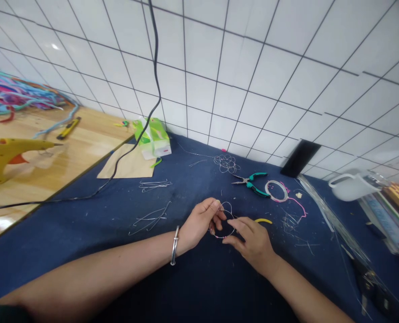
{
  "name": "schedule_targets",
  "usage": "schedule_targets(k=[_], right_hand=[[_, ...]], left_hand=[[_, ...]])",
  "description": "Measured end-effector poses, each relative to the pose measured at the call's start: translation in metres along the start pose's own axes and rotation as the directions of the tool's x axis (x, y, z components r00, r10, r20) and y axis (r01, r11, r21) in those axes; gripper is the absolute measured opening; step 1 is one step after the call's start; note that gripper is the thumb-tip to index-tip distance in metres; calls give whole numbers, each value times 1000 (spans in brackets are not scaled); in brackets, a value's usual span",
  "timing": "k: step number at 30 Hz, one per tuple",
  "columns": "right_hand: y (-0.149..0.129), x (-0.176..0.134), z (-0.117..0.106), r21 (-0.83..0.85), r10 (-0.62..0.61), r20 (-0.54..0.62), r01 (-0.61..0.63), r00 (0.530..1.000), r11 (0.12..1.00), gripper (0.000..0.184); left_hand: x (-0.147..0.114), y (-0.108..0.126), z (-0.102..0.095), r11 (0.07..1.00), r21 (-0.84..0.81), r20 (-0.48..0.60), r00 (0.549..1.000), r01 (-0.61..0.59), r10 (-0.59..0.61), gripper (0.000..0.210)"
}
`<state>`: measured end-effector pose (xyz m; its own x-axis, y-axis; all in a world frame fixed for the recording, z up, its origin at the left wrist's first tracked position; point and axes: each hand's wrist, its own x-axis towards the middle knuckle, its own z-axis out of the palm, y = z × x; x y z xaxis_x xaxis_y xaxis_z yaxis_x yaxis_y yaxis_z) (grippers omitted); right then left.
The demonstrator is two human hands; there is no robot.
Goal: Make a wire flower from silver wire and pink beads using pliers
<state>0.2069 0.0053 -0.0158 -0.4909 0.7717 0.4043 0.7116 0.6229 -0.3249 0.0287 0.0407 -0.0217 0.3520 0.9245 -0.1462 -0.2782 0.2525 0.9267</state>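
Observation:
A thin silver wire ring (233, 230) with small pink beads on its lower edge is between my hands, with a wire loop standing at its top. My left hand (201, 223), a silver bangle at its wrist, pinches the upper left of the ring between thumb and fingers. On the right side, my right hand (253, 241) curls its thumb and index finger around the ring's edge, their tips a little apart. A yellow handle (264, 220) shows just behind the right hand. Teal-handled long-nose pliers (249, 180) lie open beyond the hands.
Bent wire pieces (155, 184) lie left on the dark blue cloth (98, 220). Near the wall are a flower-shaped wire piece (226, 164), a tissue pack (153, 139) and a black phone-like slab (300, 158). A white tape roll (276, 191) and white mug (350, 185) stand right; a yellow glue gun (7, 157), left.

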Motion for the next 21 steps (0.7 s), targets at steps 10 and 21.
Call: schedule_targets(k=[10,21], right_hand=[[6,3,-3,349,124,68,-141,990,927,32],[5,8,-14,696,345,231,-402,910,595,18]], left_hand=[[0,0,0,999,45,-14,1000,-9,10,30],[-1,1,4,996,80,3,999,47,-48,27]])
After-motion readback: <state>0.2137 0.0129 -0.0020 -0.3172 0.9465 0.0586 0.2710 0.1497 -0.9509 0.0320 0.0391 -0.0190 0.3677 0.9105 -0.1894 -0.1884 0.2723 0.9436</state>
